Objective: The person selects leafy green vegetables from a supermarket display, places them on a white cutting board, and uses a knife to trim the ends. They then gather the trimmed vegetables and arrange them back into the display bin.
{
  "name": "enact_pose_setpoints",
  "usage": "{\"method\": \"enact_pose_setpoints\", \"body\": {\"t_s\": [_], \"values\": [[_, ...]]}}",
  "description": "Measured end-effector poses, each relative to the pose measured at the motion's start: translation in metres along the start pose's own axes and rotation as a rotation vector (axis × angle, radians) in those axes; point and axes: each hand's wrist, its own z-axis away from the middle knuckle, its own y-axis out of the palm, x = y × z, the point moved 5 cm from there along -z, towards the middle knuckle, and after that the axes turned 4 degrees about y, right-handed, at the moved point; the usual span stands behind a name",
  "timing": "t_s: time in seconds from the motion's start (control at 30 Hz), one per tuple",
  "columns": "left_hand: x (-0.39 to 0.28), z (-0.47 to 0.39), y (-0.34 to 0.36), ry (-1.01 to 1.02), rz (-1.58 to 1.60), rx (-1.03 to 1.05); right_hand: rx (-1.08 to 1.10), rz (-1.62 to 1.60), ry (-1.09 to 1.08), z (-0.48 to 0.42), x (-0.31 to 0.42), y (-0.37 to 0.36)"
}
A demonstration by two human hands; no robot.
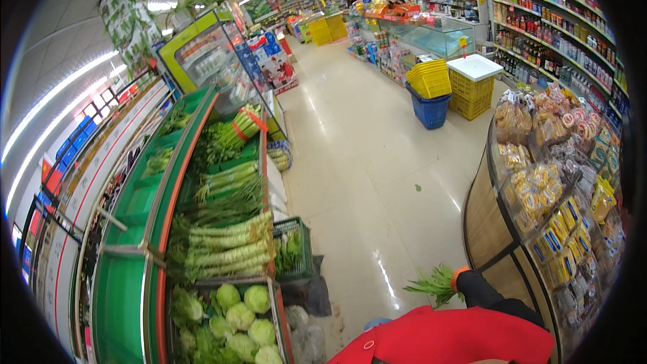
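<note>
My right hand (459, 279), in an orange glove below a black sleeve, is closed around a bunch of leafy greens (433, 283) at the lower right. The leaves spread out to the left over the tiled floor. My left hand is out of view. To the left, round green cabbages (241, 316) lie in the nearest bin of a vegetable rack. Beyond them lie long pale-green stems (230, 242) with leafy ends, then thin dark greens (227, 202) and a bundle of green stalks (248, 124) tied with red bands.
A curved counter of packaged snacks (475, 212) stands close on the right. A green plastic crate (307, 247) and a black bag (318, 293) are on the floor beside the rack. Farther off are a blue basket (429, 111), yellow crates (472, 96) and a glass-fronted fridge (202, 60).
</note>
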Motion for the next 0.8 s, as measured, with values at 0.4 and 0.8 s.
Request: {"method": "enact_pose_setpoints", "body": {"t_s": [0.4, 0.8], "values": [[0.012, 0.143, 0.375, -0.474, 0.85, 0.08, 0.318, 0.057, -0.345, -0.109, -0.03, -0.103], [-0.041, 0.529, 0.73, -2.642, 0.952, 1.473, 0.324, -0.429, 0.117, -0.262, -0.062, -0.291]]}}
